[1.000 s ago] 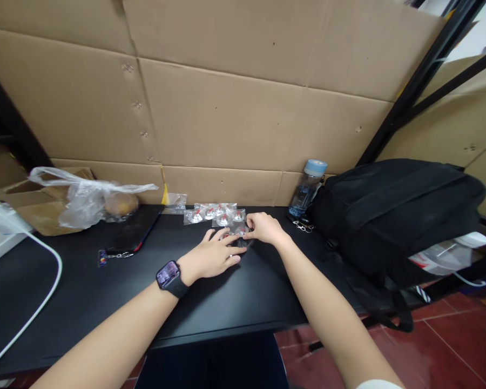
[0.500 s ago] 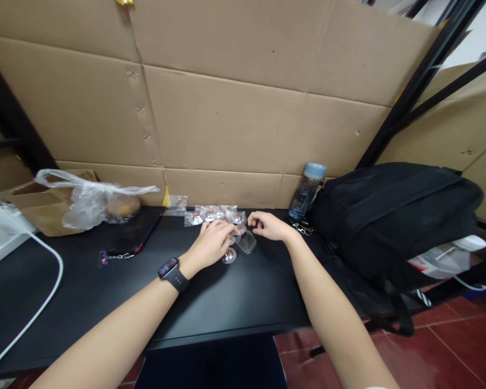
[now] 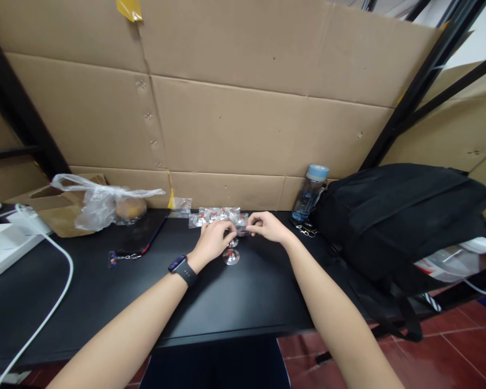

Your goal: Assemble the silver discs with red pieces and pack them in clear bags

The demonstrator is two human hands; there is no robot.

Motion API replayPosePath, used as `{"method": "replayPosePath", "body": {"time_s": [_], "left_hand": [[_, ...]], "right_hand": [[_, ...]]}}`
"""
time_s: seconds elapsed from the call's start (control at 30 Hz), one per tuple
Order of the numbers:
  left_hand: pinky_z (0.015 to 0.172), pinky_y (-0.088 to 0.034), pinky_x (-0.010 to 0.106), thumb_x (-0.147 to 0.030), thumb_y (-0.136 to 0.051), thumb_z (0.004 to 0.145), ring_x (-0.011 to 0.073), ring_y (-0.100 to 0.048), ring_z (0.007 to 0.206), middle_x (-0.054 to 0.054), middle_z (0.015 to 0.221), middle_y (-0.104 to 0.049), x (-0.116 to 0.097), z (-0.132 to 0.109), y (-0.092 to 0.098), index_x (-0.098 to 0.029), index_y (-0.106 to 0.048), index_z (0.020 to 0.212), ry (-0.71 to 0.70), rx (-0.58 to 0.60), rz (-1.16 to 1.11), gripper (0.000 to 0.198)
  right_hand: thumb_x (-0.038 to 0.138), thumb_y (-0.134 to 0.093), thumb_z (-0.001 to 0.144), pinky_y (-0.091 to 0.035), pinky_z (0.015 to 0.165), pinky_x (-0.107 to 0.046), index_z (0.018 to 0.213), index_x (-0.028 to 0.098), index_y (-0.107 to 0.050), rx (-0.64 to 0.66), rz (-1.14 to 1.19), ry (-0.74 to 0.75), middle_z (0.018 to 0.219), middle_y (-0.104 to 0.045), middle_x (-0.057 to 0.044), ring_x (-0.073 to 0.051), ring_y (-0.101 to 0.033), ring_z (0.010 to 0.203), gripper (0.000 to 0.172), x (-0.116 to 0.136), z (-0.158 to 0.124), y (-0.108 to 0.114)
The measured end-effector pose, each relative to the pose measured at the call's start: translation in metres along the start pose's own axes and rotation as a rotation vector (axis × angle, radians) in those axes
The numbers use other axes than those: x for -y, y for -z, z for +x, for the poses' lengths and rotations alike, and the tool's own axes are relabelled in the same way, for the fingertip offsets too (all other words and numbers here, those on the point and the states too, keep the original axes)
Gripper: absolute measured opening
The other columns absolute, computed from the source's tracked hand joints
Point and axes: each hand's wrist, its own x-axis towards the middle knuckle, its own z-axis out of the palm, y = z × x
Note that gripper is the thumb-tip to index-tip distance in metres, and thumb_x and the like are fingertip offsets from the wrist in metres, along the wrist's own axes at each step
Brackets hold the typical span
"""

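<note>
My left hand (image 3: 215, 241), with a dark watch on its wrist, has its thumb and fingers curled together at the near side of a small clear plastic bag (image 3: 242, 229). My right hand (image 3: 266, 227) pinches the bag's right edge between thumb and fingertips. What lies inside the bag is too small to tell. Just below the left fingers a clear round disc with a red centre (image 3: 230, 256) rests on the black table (image 3: 227, 302). Another such disc (image 3: 234, 242) is partly hidden by that hand. Behind the hands lie several bagged discs (image 3: 221, 214) in a cluster.
On the right stand a water bottle with a blue lid (image 3: 311, 192) and a black backpack (image 3: 400, 216). To the left are a dark pouch (image 3: 141, 235), a tied plastic bag (image 3: 101, 205) and a white cable (image 3: 65, 286). A cardboard wall (image 3: 235, 124) closes off the back.
The small clear bag has come off the table and is now held between both hands. My right fingers have closed on its edge, and the left hand has shifted slightly.
</note>
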Motion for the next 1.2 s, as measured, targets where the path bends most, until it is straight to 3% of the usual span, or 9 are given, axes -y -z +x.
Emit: {"method": "replayPosePath", "body": {"time_s": [0.17, 0.3, 0.4, 0.53, 0.63, 0.77, 0.9, 1.03, 1.2], "left_hand": [[0.085, -0.046, 0.033, -0.027, -0.059, 0.092, 0.0219, -0.069, 0.092, 0.001, 0.093, -0.074, 0.004, 0.001, 0.005, -0.024, -0.063, 0.094, 0.071, -0.048, -0.181, 0.006], [0.083, -0.047, 0.034, -0.026, -0.061, 0.091, 0.0201, -0.069, 0.083, -0.001, 0.087, -0.074, 0.001, -0.001, 0.01, -0.023, -0.053, 0.118, 0.117, -0.152, -0.244, 0.029], [0.085, -0.048, 0.034, -0.027, -0.057, 0.094, 0.0195, -0.069, 0.086, 0.001, 0.093, -0.074, -0.001, -0.001, 0.015, -0.024, -0.06, 0.111, 0.05, -0.17, -0.233, 0.017], [0.093, -0.046, 0.036, -0.029, -0.065, 0.091, 0.0231, -0.066, 0.102, 0.003, 0.106, -0.073, 0.0, -0.001, 0.021, -0.027, -0.07, 0.108, -0.059, -0.141, -0.224, 0.018], [0.096, -0.043, 0.039, -0.023, -0.075, 0.082, 0.0248, -0.063, 0.106, 0.003, 0.106, -0.074, -0.002, -0.001, 0.025, -0.028, -0.07, 0.114, -0.072, -0.18, -0.168, 0.033], [0.095, -0.038, 0.042, -0.02, -0.07, 0.086, 0.0262, -0.06, 0.108, 0.005, 0.105, -0.074, -0.008, -0.002, 0.03, -0.028, -0.072, 0.113, -0.062, -0.223, -0.007, 0.028], [0.097, -0.032, 0.045, -0.021, -0.064, 0.091, 0.027, -0.056, 0.113, 0.005, 0.11, -0.073, -0.012, -0.004, 0.032, -0.029, -0.072, 0.116, -0.08, -0.242, 0.09, 0.028], [0.099, -0.03, 0.046, -0.026, -0.061, 0.094, 0.0271, -0.055, 0.114, 0.004, 0.111, -0.074, -0.015, -0.006, 0.034, -0.032, -0.072, 0.116, -0.067, -0.243, 0.066, 0.025], [0.098, -0.034, 0.043, -0.033, -0.063, 0.094, 0.026, -0.056, 0.11, 0.004, 0.109, -0.073, -0.016, -0.007, 0.035, -0.031, -0.072, 0.115, -0.034, -0.286, 0.011, 0.024]], "right_hand": [[0.041, -0.071, 0.081, -0.044, 0.054, -0.023, 0.081, 0.017, -0.06, -0.06, 0.062, -0.063, 0.073, -0.069, -0.004, -0.016, -0.065, 0.062, 0.027, 0.0, 0.001, -0.002], [0.037, -0.072, 0.08, -0.048, 0.063, -0.025, 0.094, 0.021, -0.054, -0.203, 0.136, 0.016, 0.068, -0.066, 0.002, -0.015, -0.064, 0.062, 0.028, -0.003, 0.004, -0.008], [0.036, -0.071, 0.082, -0.048, 0.065, -0.026, 0.102, 0.023, -0.051, -0.281, 0.188, 0.07, 0.066, -0.062, 0.006, -0.015, -0.064, 0.063, 0.03, 0.002, 0.007, -0.013], [0.036, -0.068, 0.084, -0.05, 0.071, -0.029, 0.086, 0.019, -0.066, -0.331, 0.129, 0.123, 0.076, -0.068, -0.001, -0.018, -0.065, 0.072, 0.017, 0.013, 0.008, -0.017], [0.036, -0.065, 0.086, -0.051, 0.078, -0.032, 0.092, 0.018, -0.074, -0.338, 0.109, 0.106, 0.091, -0.073, -0.006, -0.021, -0.066, 0.084, 0.021, 0.018, 0.007, -0.018], [0.028, -0.073, 0.079, -0.049, 0.069, -0.029, 0.116, 0.019, -0.072, -0.276, -0.042, 0.133, 0.096, -0.071, -0.006, -0.019, -0.063, 0.079, 0.038, 0.024, 0.002, -0.018], [0.019, -0.082, 0.071, -0.048, 0.076, -0.031, 0.125, 0.023, -0.069, -0.261, -0.307, 0.222, 0.097, -0.067, -0.004, -0.02, -0.059, 0.084, 0.055, 0.031, 0.0, -0.021], [0.023, -0.084, 0.075, -0.048, 0.084, -0.035, 0.126, 0.025, -0.068, -0.297, -0.42, 0.22, 0.095, -0.063, -0.005, -0.023, -0.058, 0.09, 0.054, 0.034, 0.0, -0.027], [0.034, -0.083, 0.08, -0.046, 0.096, -0.041, 0.114, 0.03, -0.074, -0.303, -0.454, 0.264, 0.106, -0.058, -0.006, -0.024, -0.056, 0.101, 0.036, 0.026, 0.002, -0.03]]}}
